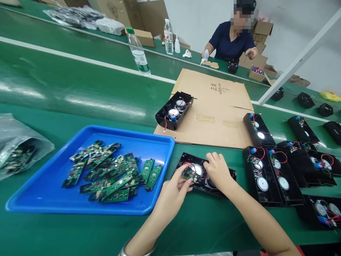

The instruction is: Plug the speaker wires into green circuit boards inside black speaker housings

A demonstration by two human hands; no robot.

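Observation:
A black speaker housing [226,170] lies on the green table under both of my hands, with round speakers and red wires inside. My left hand [176,188] pinches a small green circuit board [191,173] over the left part of the housing. My right hand [217,171] is closed with bent fingers above the middle of the housing, beside the white disc of a speaker; what its fingertips hold, if anything, is hidden. Left of my hands, a blue tray [45,199] carries a pile of green circuit boards [117,174].
Another housing [174,110] sits on a flat cardboard sheet [213,99]. Several open housings [262,177] stand at the right. A plastic bag of boards [21,153] lies far left. A bottle [138,53] stands behind. Across the line, a person [230,42] holds a small bottle.

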